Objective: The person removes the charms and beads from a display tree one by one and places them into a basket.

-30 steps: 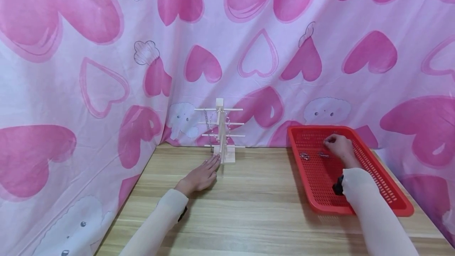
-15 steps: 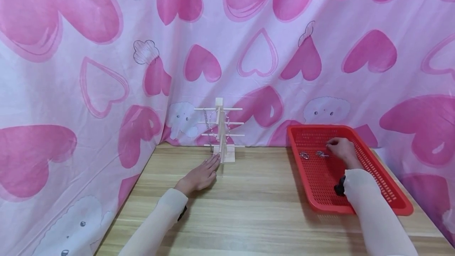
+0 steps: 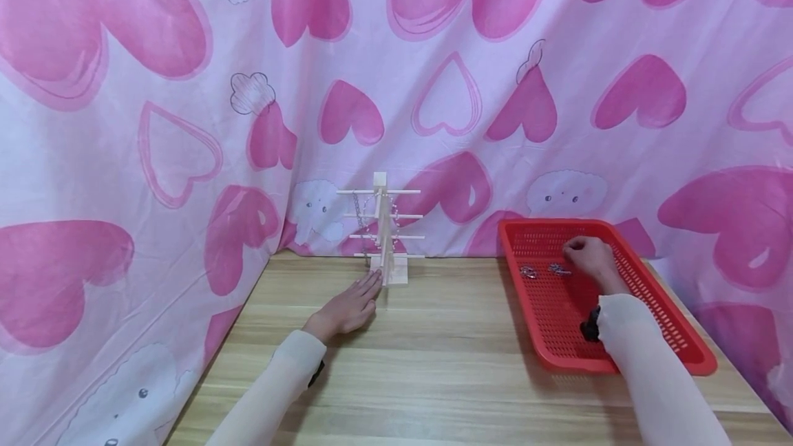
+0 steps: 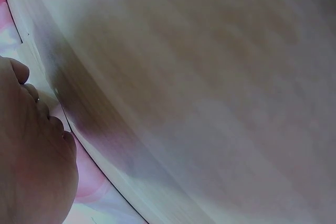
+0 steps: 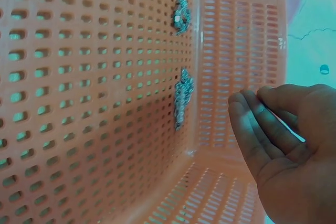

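In the head view, my left hand [image 3: 350, 306] lies with extended fingers touching the base of the wooden jewelry stand [image 3: 385, 232]. A silver chain [image 3: 358, 215] hangs from its left pegs, and a beaded strand [image 3: 395, 219] loops near the post. My right hand [image 3: 593, 261] hovers inside the red basket [image 3: 560, 325]. Its fingers bend loosely towards the thumb, with nothing visible between them in the right wrist view. Two small heaps of silver chain, the left one [image 3: 529, 272] and the right one [image 3: 559, 269], lie on the basket floor beside this hand.
The wood-grain table [image 3: 442, 363] carries both stand and basket. A pink heart-patterned cloth [image 3: 452, 109] hangs behind and along the sides. The basket's raised rim [image 3: 533, 349] surrounds the right hand's area.
My right hand has risen off the right-hand chain heap, which it partly covered, and now shows it fully. It shifted slightly right, then back left. My left hand stays at the stand's base.
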The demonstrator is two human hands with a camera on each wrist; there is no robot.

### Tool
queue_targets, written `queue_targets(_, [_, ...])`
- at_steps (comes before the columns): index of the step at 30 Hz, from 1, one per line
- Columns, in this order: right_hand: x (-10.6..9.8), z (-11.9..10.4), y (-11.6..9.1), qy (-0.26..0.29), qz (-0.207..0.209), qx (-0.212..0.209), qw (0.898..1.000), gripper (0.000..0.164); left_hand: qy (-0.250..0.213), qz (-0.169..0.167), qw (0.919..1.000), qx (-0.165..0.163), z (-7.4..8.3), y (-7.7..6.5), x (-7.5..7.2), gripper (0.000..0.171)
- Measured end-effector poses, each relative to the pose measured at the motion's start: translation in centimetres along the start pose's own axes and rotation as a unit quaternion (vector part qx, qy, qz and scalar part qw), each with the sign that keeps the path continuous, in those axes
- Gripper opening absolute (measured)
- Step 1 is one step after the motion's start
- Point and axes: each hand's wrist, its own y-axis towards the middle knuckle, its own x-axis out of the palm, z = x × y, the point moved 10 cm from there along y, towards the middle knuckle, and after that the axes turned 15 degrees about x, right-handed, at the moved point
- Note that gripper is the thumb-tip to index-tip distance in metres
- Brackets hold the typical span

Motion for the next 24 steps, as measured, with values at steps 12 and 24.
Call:
queue_targets(12, [-0.2, -4.9, -1.4, 0.007, 0.017, -0.069, 0.997, 0.037, 0.001, -0.007, 0.9999, -0.012, 0.4, -0.1, -0.3, 0.062])
queue_targets(24, [0.8, -12.5, -4.1, 0.011, 0.011, -0.126, 0.992, 0.03, -0.009, 0.004, 0.9999, -0.007, 0.9, -0.2, -0.7, 0.062])
